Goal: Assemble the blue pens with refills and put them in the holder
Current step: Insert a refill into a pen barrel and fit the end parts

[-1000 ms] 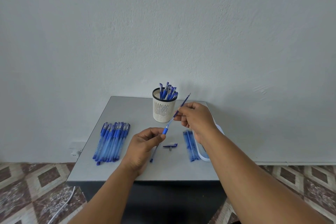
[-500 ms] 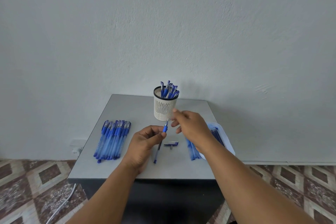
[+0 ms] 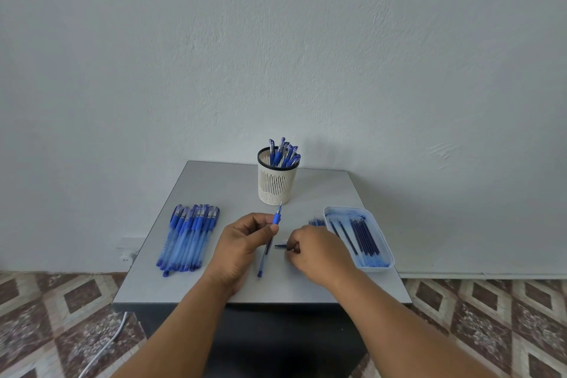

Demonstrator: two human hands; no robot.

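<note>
The left hand [image 3: 242,247] gripped a slim blue pen with a translucent barrel [image 3: 270,242] between thumb and fingers, its tip slanting up toward the far side, just near of the white slotted plastic holder [image 3: 277,182]. That holder stood at the far middle of the grey counter [image 3: 214,187], with several capped blue pens [image 3: 283,153] upright in it. The right hand [image 3: 319,252] lay low on the counter, its curled fingers pinching a small dark blue pen cap [image 3: 280,246]. A row of unassembled blue pens [image 3: 188,238] lay on the left. On the right sat a white shallow tray [image 3: 380,236] holding dark blue refills [image 3: 363,236].
</note>
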